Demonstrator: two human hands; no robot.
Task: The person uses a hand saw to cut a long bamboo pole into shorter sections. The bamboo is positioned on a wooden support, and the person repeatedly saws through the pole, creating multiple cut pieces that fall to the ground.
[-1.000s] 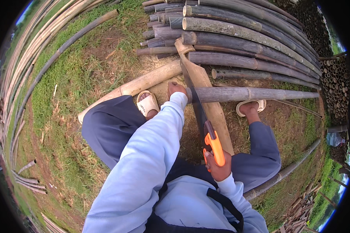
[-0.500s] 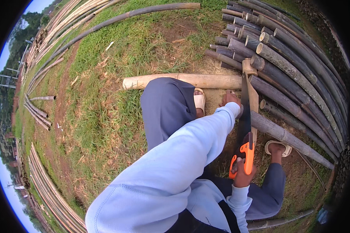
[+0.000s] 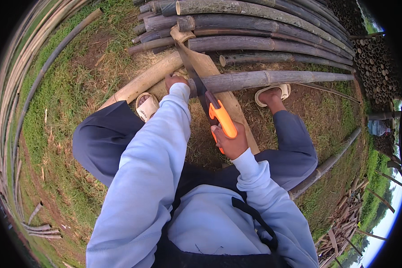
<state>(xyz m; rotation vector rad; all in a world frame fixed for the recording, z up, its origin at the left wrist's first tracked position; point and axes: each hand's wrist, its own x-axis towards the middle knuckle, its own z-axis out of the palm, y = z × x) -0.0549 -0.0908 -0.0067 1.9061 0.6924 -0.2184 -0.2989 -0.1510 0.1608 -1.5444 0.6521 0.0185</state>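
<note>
My right hand [image 3: 233, 140] is closed around the orange handle of a handsaw [image 3: 222, 119]. Its long dark blade slants away from me across a grey bamboo pole [image 3: 250, 81], near the pole's left end. On the left of the blade, my left hand [image 3: 176, 82] is closed at that end of the pole; some of its fingers are hidden by the hand itself. A flat wooden plank [image 3: 230, 103] runs beneath the pole, from close to my right hand to the stack. Whether the blade has cut into the pole, I cannot tell.
A pale bamboo pole [image 3: 140, 84] lies on the ground beyond my left knee. Many dark bamboo poles [image 3: 272, 43] are stacked at the far side. My sandalled feet [image 3: 147, 106] flank the work. Split pieces [image 3: 344, 214] lie piled at the lower right.
The view has swung to the right, so the hands, saw and pole appear further left and the pole lies more level. Both hands keep their holds.
</note>
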